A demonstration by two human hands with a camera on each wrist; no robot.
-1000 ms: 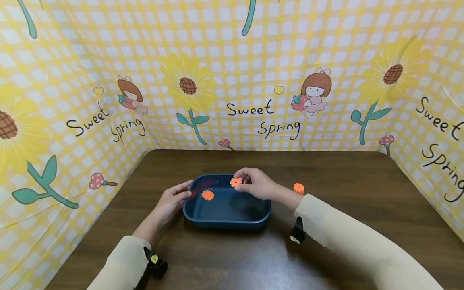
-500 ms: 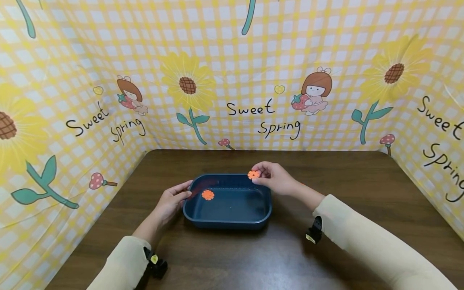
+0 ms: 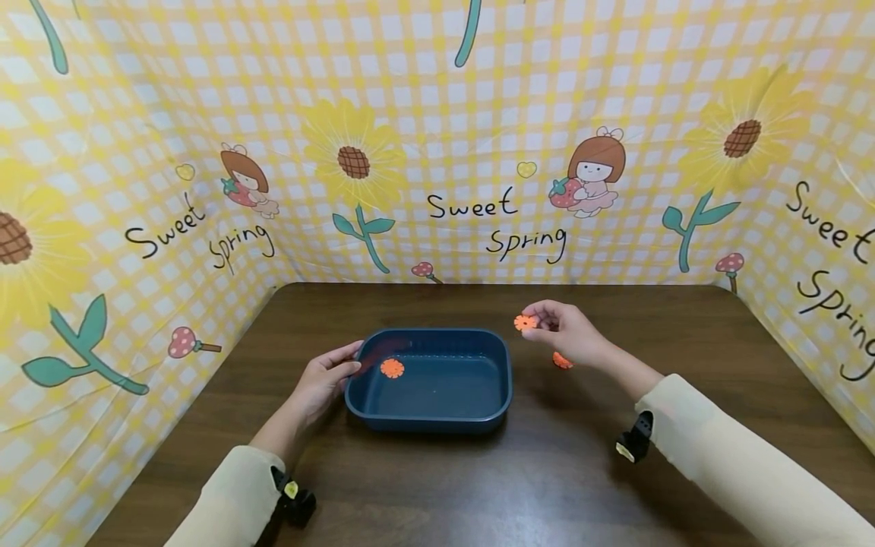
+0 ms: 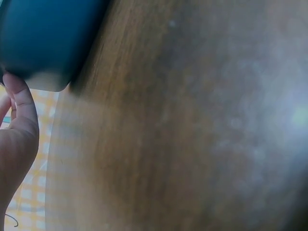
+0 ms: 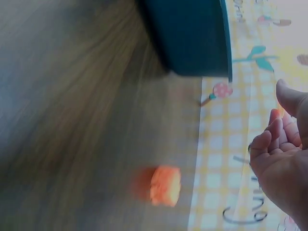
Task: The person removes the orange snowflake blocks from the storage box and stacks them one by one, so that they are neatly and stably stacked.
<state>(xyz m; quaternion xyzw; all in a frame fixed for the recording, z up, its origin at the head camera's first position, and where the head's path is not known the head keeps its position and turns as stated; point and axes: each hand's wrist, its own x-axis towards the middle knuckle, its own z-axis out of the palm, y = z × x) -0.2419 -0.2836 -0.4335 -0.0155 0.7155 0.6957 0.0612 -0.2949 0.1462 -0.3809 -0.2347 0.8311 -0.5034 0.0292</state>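
Observation:
A dark blue rectangular tray stands on the table in the head view. My left hand grips its left end, thumb at the rim; in the left wrist view this hand shows beside the tray's wall. Between right thumb and fingers I pinch an orange flower-shaped disc. That right hand is raised beyond the tray's far right corner. Inside the tray, toward the left, lies a similar orange disc. Partly hidden under my right hand is a short orange stack, seen whole in the right wrist view.
The brown wooden table extends around the tray. A yellow-checked cloth with flower prints hangs behind it and along both sides. Black wrist cameras are strapped at the left cuff and the right cuff.
My right hand has travelled right, from over the tray to past its right end, still pinching the disc. The left hand, the tray and the disc inside have stayed put.

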